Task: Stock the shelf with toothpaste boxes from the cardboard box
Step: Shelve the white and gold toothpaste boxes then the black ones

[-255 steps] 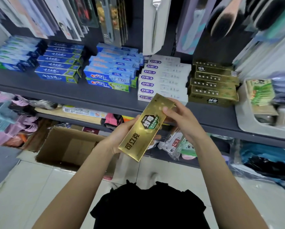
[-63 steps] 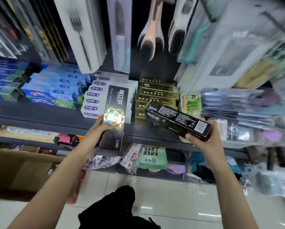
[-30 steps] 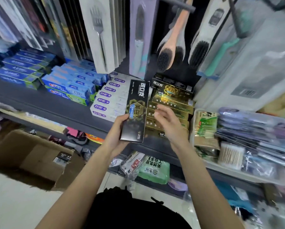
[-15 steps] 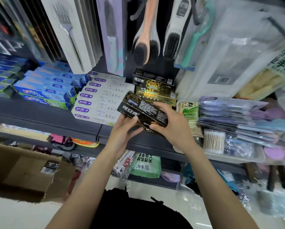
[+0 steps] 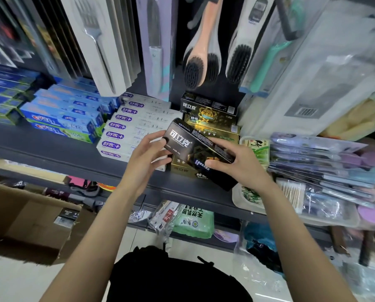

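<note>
Placing step: both hands grip a black box [image 5: 195, 149] above the gold stack [image 5: 212, 129].
Left hand [image 5: 147, 153] and right hand [image 5: 236, 164] probably must level it, then lay it on top.

Both forearms are bare to the frame's edge, no sleeves, watch or rings visible on the left hand [image 5: 146, 158] or right hand [image 5: 236, 165]. At six o'clock, a black garment [image 5: 177, 280] covers the torso.
</note>
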Demonstrator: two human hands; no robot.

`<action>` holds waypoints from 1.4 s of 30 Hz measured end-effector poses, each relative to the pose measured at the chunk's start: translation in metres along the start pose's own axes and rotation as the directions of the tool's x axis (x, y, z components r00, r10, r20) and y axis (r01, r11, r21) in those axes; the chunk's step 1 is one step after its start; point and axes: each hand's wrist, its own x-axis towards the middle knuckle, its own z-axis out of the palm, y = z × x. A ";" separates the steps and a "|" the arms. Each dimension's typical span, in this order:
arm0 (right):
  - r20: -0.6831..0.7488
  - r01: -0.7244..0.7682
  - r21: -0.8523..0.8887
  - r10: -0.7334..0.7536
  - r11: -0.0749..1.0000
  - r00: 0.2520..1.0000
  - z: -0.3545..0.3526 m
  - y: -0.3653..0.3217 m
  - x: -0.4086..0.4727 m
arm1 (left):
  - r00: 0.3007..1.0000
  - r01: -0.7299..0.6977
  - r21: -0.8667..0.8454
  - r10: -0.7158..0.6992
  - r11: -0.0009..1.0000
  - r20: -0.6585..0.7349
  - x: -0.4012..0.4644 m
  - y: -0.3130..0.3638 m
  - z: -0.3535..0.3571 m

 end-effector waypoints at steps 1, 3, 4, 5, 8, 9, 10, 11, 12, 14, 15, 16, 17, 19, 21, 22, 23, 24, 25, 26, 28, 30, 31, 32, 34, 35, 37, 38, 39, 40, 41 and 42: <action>0.013 -0.002 -0.001 0.002 1.000 1.000 -0.002 0.001 0.003 | 1.000 0.000 0.018 0.000 1.000 -0.002 0.002 0.000 -0.002; 0.005 0.001 -0.059 -0.001 0.998 1.000 -0.005 0.005 0.012 | 1.000 -0.010 0.094 0.012 0.995 -0.024 0.008 -0.002 -0.004; -0.020 0.004 -0.135 -0.007 0.991 1.000 -0.005 0.009 0.019 | 0.998 -0.031 0.175 0.040 0.984 -0.048 0.011 -0.004 -0.005; -0.057 0.001 -0.236 -0.015 0.972 0.998 -0.005 0.013 0.027 | 0.993 -0.067 0.308 0.092 0.949 -0.069 0.016 -0.009 -0.006; -0.178 -0.093 -0.524 -0.002 0.847 0.984 -0.003 0.024 0.062 | 0.954 -0.225 0.796 0.292 0.562 0.064 0.032 -0.031 -0.007; -0.205 -0.130 -0.579 0.010 0.805 0.979 -0.002 0.028 0.075 | 0.935 -0.278 0.864 0.324 0.419 0.144 0.037 -0.038 -0.007; -0.223 -0.157 -0.618 0.020 0.770 0.975 0.000 0.030 0.088 | 0.922 -0.316 0.895 0.325 0.316 0.211 0.043 -0.044 -0.006; -0.234 -0.176 -0.648 0.026 0.741 0.972 0.001 0.033 0.099 | 0.918 -0.335 0.911 0.303 0.242 0.257 0.049 -0.049 -0.005; -0.243 -0.187 -0.673 0.024 0.715 0.970 0.003 0.038 0.109 | 0.918 -0.341 0.923 0.274 0.177 0.287 0.053 -0.054 -0.004; -0.256 -0.193 -0.737 -0.003 0.648 0.967 0.006 0.050 0.124 | 0.926 -0.336 0.941 0.200 0.043 0.322 0.060 -0.061 -0.001; -0.262 -0.194 -0.772 -0.025 0.606 0.965 0.007 0.057 0.130 | 0.930 -0.327 0.945 0.173 -0.011 0.324 0.061 -0.064 0.000; -0.271 -0.194 -0.799 -0.052 0.570 0.961 0.009 0.062 0.134 | 0.934 -0.317 0.947 0.160 -0.048 0.321 0.062 -0.067 0.000; -0.282 -0.195 -0.812 -0.077 0.551 0.956 0.011 0.065 0.135 | 0.936 -0.309 0.949 0.156 -0.067 0.316 0.063 -0.068 0.001; -0.297 -0.167 -0.813 -0.150 0.558 0.943 0.018 0.069 0.135 | 0.936 -0.304 0.950 0.160 -0.078 0.313 0.063 -0.069 0.000; -0.286 -0.113 -0.823 -0.234 0.557 0.929 0.027 0.069 0.130 | 0.935 -0.307 0.949 0.165 -0.071 0.315 0.065 -0.070 -0.001; -0.269 -0.086 -0.824 -0.254 0.560 0.929 0.031 0.069 0.128 | 0.934 -0.308 0.949 0.169 -0.066 0.314 0.065 -0.070 -0.001; -0.249 -0.074 -0.817 -0.235 0.571 0.939 0.033 0.067 0.125 | 0.934 -0.307 0.950 0.174 -0.060 0.313 0.064 -0.071 -0.001; -0.223 -0.074 -0.803 -0.182 0.591 0.958 0.034 0.067 0.122 | 0.933 -0.309 0.950 0.179 -0.054 0.313 0.063 -0.072 -0.001; -0.186 -0.080 -0.791 -0.114 0.606 0.976 0.034 0.067 0.119 | 0.931 -0.314 0.948 0.181 -0.051 0.317 0.063 -0.073 -0.001; -0.156 -0.077 -0.789 -0.078 0.610 0.985 0.035 0.067 0.115 | 0.930 -0.321 0.946 0.178 -0.041 0.323 0.063 -0.073 -0.001; -0.108 -0.028 -0.762 -0.084 0.646 0.991 0.037 0.062 0.101 | 0.923 -0.337 0.942 0.199 0.008 0.329 0.059 -0.073 -0.002; -0.086 0.062 -0.678 -0.163 0.732 0.983 0.045 0.050 0.077 | 0.903 -0.354 0.930 0.295 0.097 0.312 0.048 -0.070 -0.007; -0.073 0.102 -0.643 -0.193 0.759 0.978 0.051 0.042 0.064 | 0.888 -0.363 0.914 0.365 0.180 0.281 0.036 -0.067 -0.010; -0.055 0.130 -0.611 -0.206 0.781 0.977 0.059 0.035 0.049 | 0.875 -0.366 0.883 0.431 0.294 0.219 0.022 -0.063 -0.013; 0.013 0.167 -0.524 -0.188 0.835 0.982 0.073 0.022 0.022 | 0.848 -0.357 0.786 0.527 0.505 0.047 -0.012 -0.057 -0.025; 0.062 0.175 -0.480 -0.166 0.860 0.984 0.081 0.015 0.011 | 0.829 -0.350 0.746 0.558 0.567 -0.034 -0.030 -0.055 -0.033; 0.178 0.206 -0.412 -0.144 0.887 0.974 0.099 0.004 -0.005 | 0.817 -0.308 0.694 0.555 0.651 -0.157 -0.063 -0.053 -0.054; 0.230 0.227 -0.388 -0.145 0.893 0.962 0.110 0.000 -0.011 | 0.828 -0.261 0.673 0.519 0.693 -0.213 -0.078 -0.055 -0.067; 0.272 0.239 -0.366 -0.142 0.899 0.952 0.121 -0.005 -0.017 | 0.842 -0.194 0.651 0.465 0.734 -0.273 -0.092 -0.058 -0.083; 0.310 0.240 -0.346 -0.131 0.907 0.942 0.134 -0.010 -0.022 | 0.855 -0.109 0.635 0.398 0.765 -0.332 -0.107 -0.062 -0.102; 0.349 0.245 -0.330 -0.123 0.911 0.929 0.148 -0.015 -0.027 | 0.867 -0.010 0.628 0.319 0.778 -0.383 -0.122 -0.066 -0.123; 0.393 0.256 -0.319 -0.118 0.913 0.912 0.163 -0.019 -0.030 | 0.877 0.090 0.642 0.246 0.761 -0.413 -0.136 -0.070 -0.144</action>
